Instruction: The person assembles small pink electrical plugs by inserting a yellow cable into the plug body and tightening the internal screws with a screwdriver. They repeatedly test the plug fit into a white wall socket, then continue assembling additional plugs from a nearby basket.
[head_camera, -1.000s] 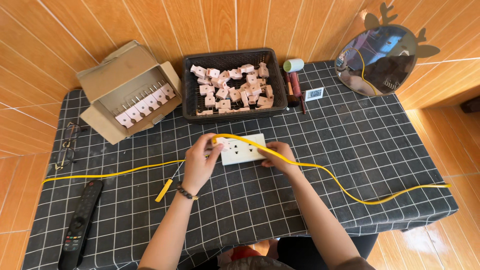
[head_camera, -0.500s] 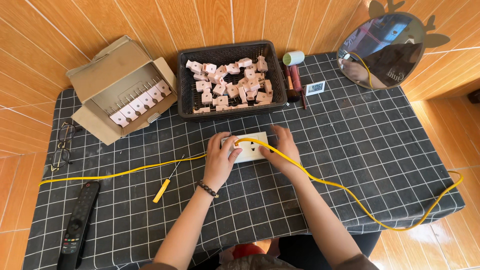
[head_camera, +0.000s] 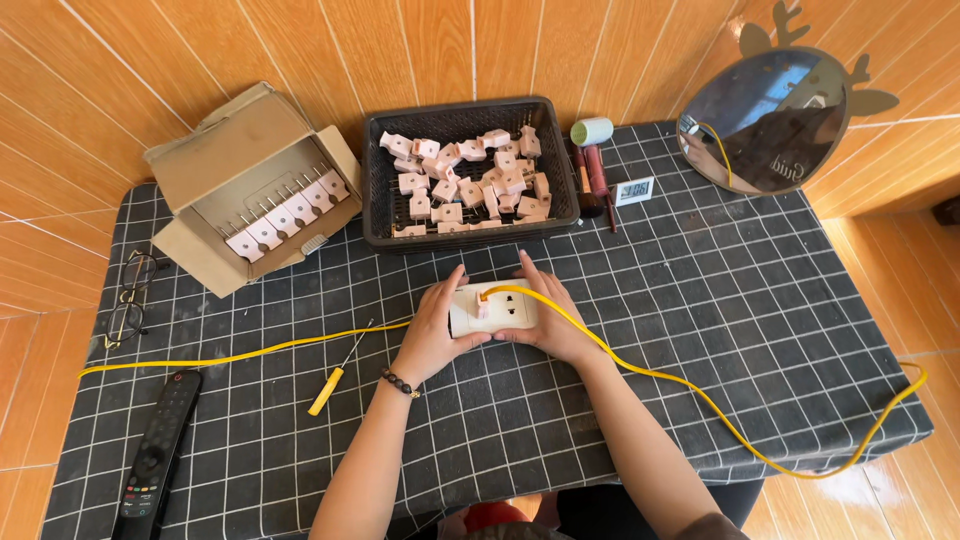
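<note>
We hold a white socket plate (head_camera: 497, 309) near the middle of the tabletop (head_camera: 760, 330), our left hand (head_camera: 437, 325) and right hand (head_camera: 548, 312) both closed around its ends. A yellow wire (head_camera: 690, 385) runs over it and trails toward both side edges. We judge the wiring step in hand; next calls for the yellow screwdriver (head_camera: 330, 385) lying left.

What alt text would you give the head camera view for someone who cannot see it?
Two hands, left hand and right hand, hold a white socket plate with a yellow wire over it, on a black checked tablecloth. Behind sit a black basket of small pinkish parts and an open cardboard box; a yellow screwdriver lies left.
</note>
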